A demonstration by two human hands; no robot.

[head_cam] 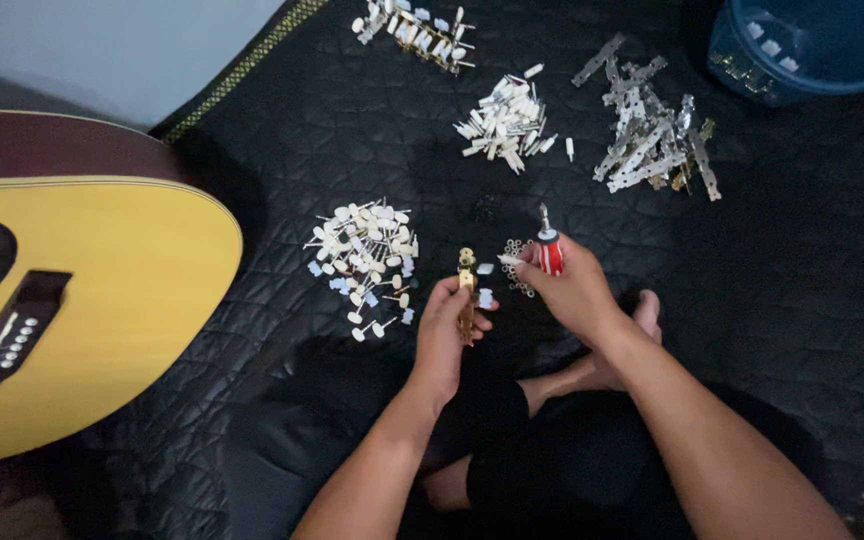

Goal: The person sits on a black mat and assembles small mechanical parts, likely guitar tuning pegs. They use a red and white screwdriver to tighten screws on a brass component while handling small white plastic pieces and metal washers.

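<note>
Brass-coloured metal tuner strip (466, 285), slim and stiff, pinched upright near its lower half in the left hand (447, 335), just at 9 o'clock of the right hand (572, 290), itself closed around a red-handled screwdriver (548, 248) with a small white peg (510, 260) nipped at the fingertips. Judged light, rigid and a little slippery, best gripped by the flat edges, clear of the tiny posts. At 10 o'clock on the black quilted mat (802, 280), a heap of white-buttoned tuner pegs (364, 255); at 1 o'clock, silvery metal plates (652, 140).

A yellow guitar (102, 300) and blue bucket (812, 45) flank the black quilted mat (802, 280).
</note>
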